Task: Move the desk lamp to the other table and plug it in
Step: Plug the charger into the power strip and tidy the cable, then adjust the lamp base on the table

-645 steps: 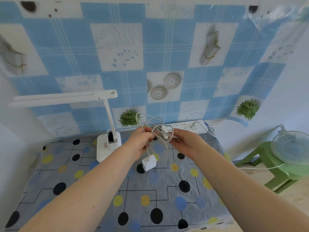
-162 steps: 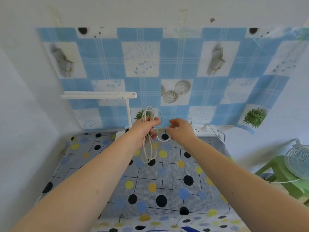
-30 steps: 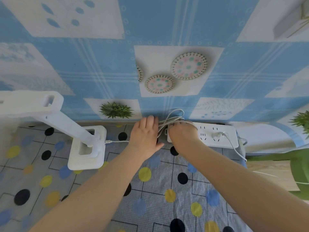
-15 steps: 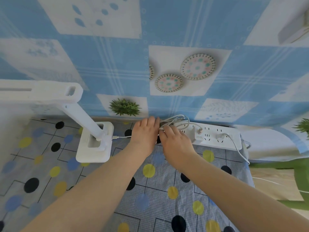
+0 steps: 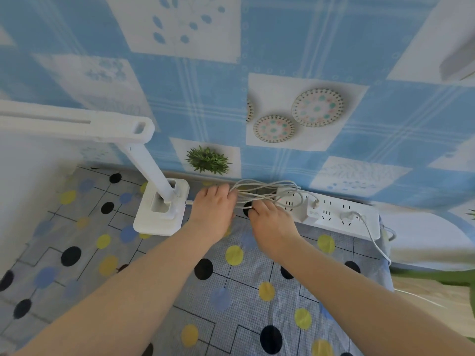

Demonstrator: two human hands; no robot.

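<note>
The white desk lamp [image 5: 160,211] stands on the dotted tablecloth at the back left, its arm reaching left. Its white cord [image 5: 264,190] lies in a loose coil between the lamp base and the white power strip [image 5: 359,222] along the wall. A white adapter [image 5: 310,211] sits plugged into the strip's left part. My left hand [image 5: 213,210] rests with straight fingers on the coil's left end. My right hand [image 5: 272,223] touches the coil's near side with its fingertips, just left of the strip.
A second plug [image 5: 347,216] with a thin white cable sits in the strip and trails off the table's right edge. A blue checked cloth [image 5: 257,60] covers the wall behind. A green stool [image 5: 460,277] shows at the right edge.
My right hand has drawn back from the power strip to the cord coil, uncovering the plugged-in adapter. My left hand stays on the coil's left end.
</note>
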